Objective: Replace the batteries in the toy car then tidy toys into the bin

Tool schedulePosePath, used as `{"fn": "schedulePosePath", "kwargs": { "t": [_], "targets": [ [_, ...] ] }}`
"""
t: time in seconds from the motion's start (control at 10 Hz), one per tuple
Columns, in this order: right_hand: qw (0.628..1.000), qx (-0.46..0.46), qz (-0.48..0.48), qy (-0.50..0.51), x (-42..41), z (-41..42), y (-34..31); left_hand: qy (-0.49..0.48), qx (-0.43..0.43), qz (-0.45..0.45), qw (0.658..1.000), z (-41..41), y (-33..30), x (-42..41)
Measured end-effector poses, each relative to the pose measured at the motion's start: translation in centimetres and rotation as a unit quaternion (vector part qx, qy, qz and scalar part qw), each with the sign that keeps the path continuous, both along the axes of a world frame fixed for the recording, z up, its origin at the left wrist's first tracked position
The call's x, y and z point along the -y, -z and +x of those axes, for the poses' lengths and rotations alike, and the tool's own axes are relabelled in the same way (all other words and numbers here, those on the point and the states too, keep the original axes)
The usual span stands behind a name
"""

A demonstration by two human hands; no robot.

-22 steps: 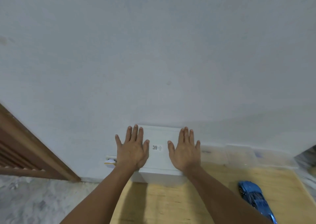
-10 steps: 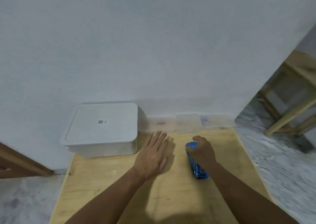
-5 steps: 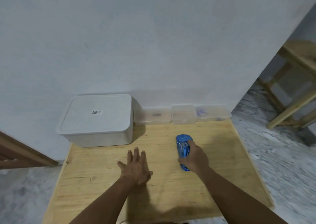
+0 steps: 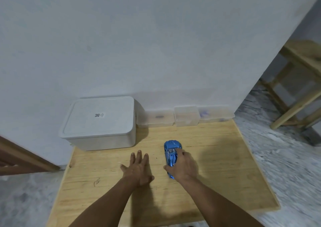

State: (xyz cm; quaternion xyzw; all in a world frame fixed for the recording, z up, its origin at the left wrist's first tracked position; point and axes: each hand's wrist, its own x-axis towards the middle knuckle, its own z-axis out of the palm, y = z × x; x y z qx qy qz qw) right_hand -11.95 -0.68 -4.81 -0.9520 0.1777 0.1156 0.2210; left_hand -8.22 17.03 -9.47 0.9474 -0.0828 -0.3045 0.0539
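1. Hands: right hand (image 4: pixel 182 167) curls over the rear half of the shiny blue toy car (image 4: pixel 171 153), fingers and thumb wrapped round its body. Left hand (image 4: pixel 137 167) lies flat, palm down, fingers straight and together, on the pale wooden tabletop (image 4: pixel 217 174), holding nothing.
2. Car sits wheels-down near mid-table, nose toward the wall, just right of the left hand and apart from it.
3. White lidded plastic bin (image 4: pixel 99 124) stands at the back-left corner against the wall, lid closed. Three small clear plastic containers (image 4: pixel 186 115) line the back edge to its right; contents too blurred to name.
4. Risks, as I judge them: glossy body could slip in a one-sided grip when turned over to reach the battery hatch. Wheels could let it roll if released carelessly. Small cells or a hatch cover could run off the table; no lip shows on any edge.
5. Bin lid is shut, so it must come off before any tidying; a one-handed lift while holding the car may drag the bin.
6. Room: bare board lies right of the car out to the right edge, and near the front edge between the forearms. Left edge is close beside the bin. Floor drops away on both sides; a wooden frame (image 4: pixel 295 88) stands well apart at far right.
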Motion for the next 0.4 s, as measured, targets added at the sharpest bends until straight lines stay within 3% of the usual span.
{"fn": "schedulePosePath", "kwargs": {
  "t": [0.2,0.4],
  "targets": [
    [1.000,-0.005,0.015,-0.001,0.2,-0.3,0.1,0.003,0.014,0.003,1.000,-0.4,-0.1,-0.1],
    [0.995,0.037,0.064,0.065,2.9,-0.8,0.5,-0.007,0.012,-0.005,1.000,-1.3,-0.1,-0.1]
  ]
}}
